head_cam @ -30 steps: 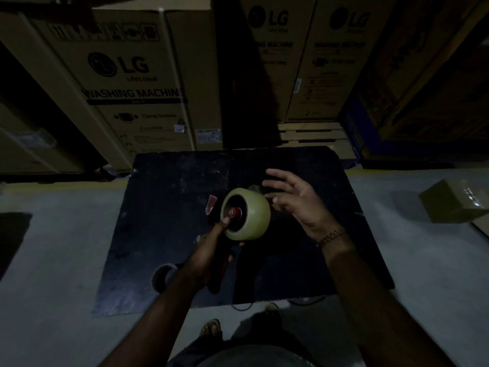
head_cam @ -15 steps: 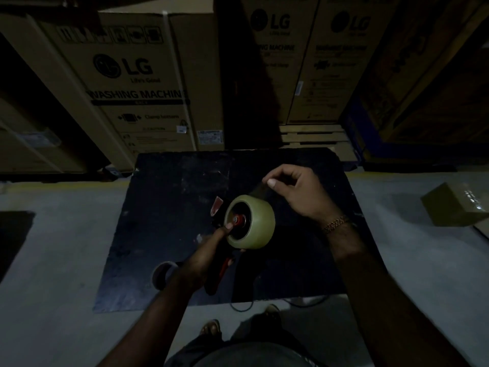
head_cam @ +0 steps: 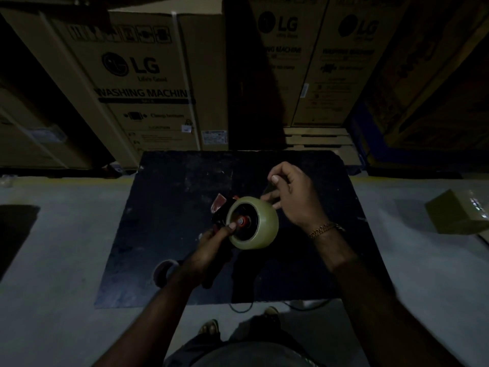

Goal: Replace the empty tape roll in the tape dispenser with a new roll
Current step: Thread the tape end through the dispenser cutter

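A full pale-yellow tape roll (head_cam: 260,223) sits on the hub of a dark and red tape dispenser (head_cam: 223,211), held above a black mat (head_cam: 164,207). My left hand (head_cam: 209,250) grips the dispenser's handle, thumb near the red hub. My right hand (head_cam: 293,200) is just right of the roll, fingers curled, pinching what looks like the tape's loose end; the strip itself is hard to see in the dim light. An empty tape core (head_cam: 164,271) lies on the mat by my left forearm.
Tall cardboard washing-machine boxes (head_cam: 148,83) stand behind the mat, with a wooden pallet (head_cam: 317,140) at the back right. A small taped carton (head_cam: 457,211) lies on the grey floor at the right. My feet (head_cam: 211,325) are at the mat's near edge.
My right hand went from spread fingers beside the roll to curled, pinching fingers at its upper right. The dispenser and roll shifted slightly right and tilted.
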### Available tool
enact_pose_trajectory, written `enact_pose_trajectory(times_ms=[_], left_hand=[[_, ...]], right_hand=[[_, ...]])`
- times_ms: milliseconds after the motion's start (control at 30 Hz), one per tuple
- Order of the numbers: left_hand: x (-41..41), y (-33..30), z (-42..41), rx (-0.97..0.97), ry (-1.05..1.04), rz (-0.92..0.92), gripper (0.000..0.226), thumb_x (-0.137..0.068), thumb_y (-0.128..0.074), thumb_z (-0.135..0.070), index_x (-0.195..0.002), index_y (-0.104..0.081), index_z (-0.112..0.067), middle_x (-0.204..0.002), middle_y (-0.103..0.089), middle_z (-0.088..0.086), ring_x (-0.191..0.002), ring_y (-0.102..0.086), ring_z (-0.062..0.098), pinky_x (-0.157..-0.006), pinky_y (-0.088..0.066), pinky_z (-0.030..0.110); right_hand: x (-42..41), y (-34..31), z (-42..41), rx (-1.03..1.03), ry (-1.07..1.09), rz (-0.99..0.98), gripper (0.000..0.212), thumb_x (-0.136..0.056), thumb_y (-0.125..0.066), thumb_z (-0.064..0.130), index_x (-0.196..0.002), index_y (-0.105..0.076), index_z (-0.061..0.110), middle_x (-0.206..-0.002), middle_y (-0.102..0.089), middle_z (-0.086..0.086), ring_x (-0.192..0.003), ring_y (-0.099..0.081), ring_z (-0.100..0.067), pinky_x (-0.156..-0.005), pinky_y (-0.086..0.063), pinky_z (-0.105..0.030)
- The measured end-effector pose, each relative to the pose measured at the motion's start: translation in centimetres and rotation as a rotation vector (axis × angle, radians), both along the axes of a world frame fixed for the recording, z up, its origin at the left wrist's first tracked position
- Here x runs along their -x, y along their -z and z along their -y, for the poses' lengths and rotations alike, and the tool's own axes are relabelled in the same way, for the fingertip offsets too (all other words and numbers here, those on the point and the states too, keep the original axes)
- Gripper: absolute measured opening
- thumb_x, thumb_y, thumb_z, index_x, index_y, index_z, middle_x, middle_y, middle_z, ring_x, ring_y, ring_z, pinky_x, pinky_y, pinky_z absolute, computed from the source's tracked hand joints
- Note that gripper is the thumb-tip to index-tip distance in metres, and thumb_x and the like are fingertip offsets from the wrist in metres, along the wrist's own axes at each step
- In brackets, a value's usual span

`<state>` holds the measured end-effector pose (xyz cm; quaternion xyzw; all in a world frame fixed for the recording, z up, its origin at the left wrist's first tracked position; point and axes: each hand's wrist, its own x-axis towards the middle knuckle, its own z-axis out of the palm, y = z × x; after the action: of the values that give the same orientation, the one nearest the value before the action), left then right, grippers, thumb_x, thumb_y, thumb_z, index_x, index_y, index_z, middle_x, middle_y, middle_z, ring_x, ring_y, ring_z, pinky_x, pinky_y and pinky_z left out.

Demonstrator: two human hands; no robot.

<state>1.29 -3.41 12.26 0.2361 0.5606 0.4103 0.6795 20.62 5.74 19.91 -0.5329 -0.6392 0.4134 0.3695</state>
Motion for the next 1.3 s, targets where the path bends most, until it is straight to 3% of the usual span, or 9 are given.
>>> enact_pose_trajectory(times_ms=[67,200,367,567,667,767,967,1167,1300], left_hand=[[0.1,0.3,0.1,-0.007,-0.009,0.002,0.033,-0.103,-0.063,-0.036,-0.12,-0.075,-0.01,-0.102,-0.063,0.018,-0.089,-0.053,0.029,-0.064,-0.043,0.032],[0.1,1.2,0.0,-0.02,-0.044,0.031,0.039,-0.101,-0.066,-0.036,-0.129,-0.072,-0.008,-0.111,-0.067,0.017,-0.096,-0.059,0.028,-0.07,-0.046,0.034],[0.0,1.2,-0.5,-0.044,-0.034,0.022,0.019,-0.106,-0.061,-0.023,-0.118,-0.072,-0.013,-0.083,-0.082,-0.006,-0.064,-0.073,0.002,-0.052,-0.052,0.018],[-0.1,1.7,-0.8,-0.076,-0.06,0.04,0.018,-0.104,-0.064,-0.017,-0.114,-0.073,-0.005,-0.071,-0.077,-0.007,-0.056,-0.068,0.0,-0.049,-0.05,0.015],[0.2,2.1,-0.8,-0.07,-0.053,0.043,0.021,-0.103,-0.067,-0.02,-0.117,-0.076,-0.008,-0.092,-0.083,-0.001,-0.074,-0.076,0.004,-0.056,-0.054,0.016],[0.7,2.1,-0.7,-0.089,-0.022,0.001,0.017,-0.102,-0.068,-0.021,-0.113,-0.077,-0.012,-0.087,-0.081,-0.004,-0.068,-0.073,0.004,-0.053,-0.05,0.015],[1.2,3.0,-0.8,-0.115,-0.04,-0.041,0.019,-0.1,-0.071,-0.023,-0.116,-0.077,-0.014,-0.097,-0.083,0.002,-0.074,-0.075,0.005,-0.055,-0.052,0.016],[1.7,4.0,-1.0,-0.093,-0.057,-0.1,0.031,-0.096,-0.077,-0.029,-0.119,-0.076,-0.008,-0.088,-0.078,0.003,-0.065,-0.068,0.006,-0.05,-0.047,0.018],[1.9,4.7,-1.1,-0.105,-0.089,-0.065,0.055,-0.089,-0.084,-0.035,-0.125,-0.069,0.004,-0.096,-0.077,0.018,-0.067,-0.069,0.009,-0.052,-0.049,0.019]], right_hand=[[0.0,-0.1,-0.1,-0.015,-0.008,0.018,0.016,-0.108,-0.047,0.011,-0.1,-0.06,0.01,-0.116,-0.056,-0.011,-0.075,-0.08,-0.021,-0.058,-0.065,-0.051],[-0.1,0.2,-0.4,-0.004,-0.027,0.05,0.016,-0.109,-0.046,0.01,-0.1,-0.059,0.01,-0.116,-0.055,-0.011,-0.076,-0.08,-0.019,-0.058,-0.065,-0.048],[-0.4,1.1,-0.8,0.049,-0.024,0.056,0.017,-0.108,-0.045,0.01,-0.1,-0.06,0.013,-0.117,-0.06,-0.013,-0.078,-0.079,-0.021,-0.059,-0.066,-0.041],[-0.8,2.4,-1.7,0.133,-0.055,0.062,0.02,-0.105,-0.05,0.005,-0.108,-0.063,0.019,-0.128,-0.059,-0.015,-0.083,-0.08,-0.02,-0.061,-0.065,-0.037],[-0.7,2.9,-1.7,0.162,-0.063,0.048,0.041,-0.1,-0.056,-0.002,-0.128,-0.062,0.027,-0.131,-0.059,-0.006,-0.085,-0.079,-0.022,-0.067,-0.067,-0.044],[-0.4,3.4,-1.6,0.195,-0.044,0.003,0.068,-0.098,-0.062,-0.002,-0.152,-0.044,0.034,-0.126,-0.062,-0.001,-0.087,-0.079,-0.025,-0.067,-0.067,-0.041],[-0.2,4.7,-0.8,0.338,0.209,-0.105,0.089,-0.094,-0.075,0.015,-0.162,-0.02,0.033,-0.139,-0.053,-0.001,-0.105,-0.074,-0.028,-0.084,-0.065,-0.053],[0.3,5.9,1.0,0.445,0.225,-0.089,0.069,-0.077,-0.084,0.053,-0.126,-0.046,0.023,-0.111,-0.075,-0.004,-0.101,-0.075,-0.02,-0.089,-0.064,-0.049],[0.6,6.6,1.1,0.319,0.127,-0.033,0.042,-0.072,-0.087,0.051,-0.097,-0.07,0.022,-0.099,-0.078,-0.004,-0.094,-0.077,-0.024,-0.086,-0.065,-0.048]])
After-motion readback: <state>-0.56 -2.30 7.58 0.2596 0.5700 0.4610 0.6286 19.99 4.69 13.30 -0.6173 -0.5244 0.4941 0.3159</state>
